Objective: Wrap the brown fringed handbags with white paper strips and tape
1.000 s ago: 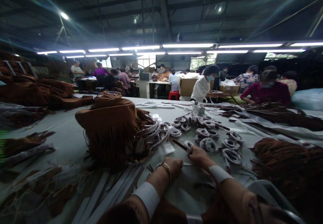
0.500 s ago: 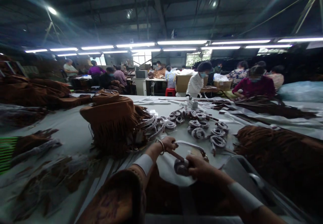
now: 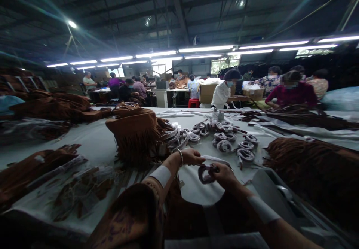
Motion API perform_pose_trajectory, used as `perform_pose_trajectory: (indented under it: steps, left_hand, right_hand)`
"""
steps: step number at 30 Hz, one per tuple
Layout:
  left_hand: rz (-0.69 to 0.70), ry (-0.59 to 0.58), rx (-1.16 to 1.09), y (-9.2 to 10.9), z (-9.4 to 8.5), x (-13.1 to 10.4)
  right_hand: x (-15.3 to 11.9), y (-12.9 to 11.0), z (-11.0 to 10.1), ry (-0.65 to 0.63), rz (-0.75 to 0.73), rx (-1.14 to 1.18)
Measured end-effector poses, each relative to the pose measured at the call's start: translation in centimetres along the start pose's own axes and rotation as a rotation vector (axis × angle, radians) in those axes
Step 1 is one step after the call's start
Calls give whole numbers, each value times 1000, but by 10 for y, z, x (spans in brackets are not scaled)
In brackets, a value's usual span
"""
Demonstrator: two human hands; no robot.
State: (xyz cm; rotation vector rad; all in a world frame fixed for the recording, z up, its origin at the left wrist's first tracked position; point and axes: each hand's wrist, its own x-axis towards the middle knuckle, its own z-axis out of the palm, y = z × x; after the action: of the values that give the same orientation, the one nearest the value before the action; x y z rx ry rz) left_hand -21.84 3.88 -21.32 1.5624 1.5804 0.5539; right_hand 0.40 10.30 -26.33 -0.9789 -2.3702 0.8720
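Above the pale table, my right hand (image 3: 225, 175) is closed around a coiled strap (image 3: 204, 175), brown with a whitish wrapping. My left hand (image 3: 192, 156), a bangle at its wrist, pinches a length of the same strap just left of the coil. A pale loop of strap arches behind both hands. Dark brown material (image 3: 193, 217) lies below them, in front of my body. Several similar coiled straps (image 3: 223, 145) rest on the table just beyond. My fingertips are partly hidden by the dim light.
Left of my hands stands a pile of brown fringed pieces (image 3: 134, 131). More brown fringed material (image 3: 305, 166) is heaped at right, beside a grey plastic bin (image 3: 269, 189). Plastic-wrapped scraps (image 3: 84, 191) lie at front left. Across the table, a person in white (image 3: 221, 94) and several others work.
My hands have come closer together, and the strap between them is shorter. The coil has turned so its open ring shows. The whole view has shifted slightly left.
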Motion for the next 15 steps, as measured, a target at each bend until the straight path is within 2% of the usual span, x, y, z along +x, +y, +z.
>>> perform_pose_trajectory:
  steps: [5,9,15]
  left_hand:
    - [13,-32,122,9,-6,-7]
    - [24,-1,248,17,-10,-13]
    - [-10,174,344,19,13,-15]
  right_hand:
    - [2,-9,3,-17,6,-82]
    - [4,-16,5,-12,-15,-84]
    - [12,-11,19,89,102,22]
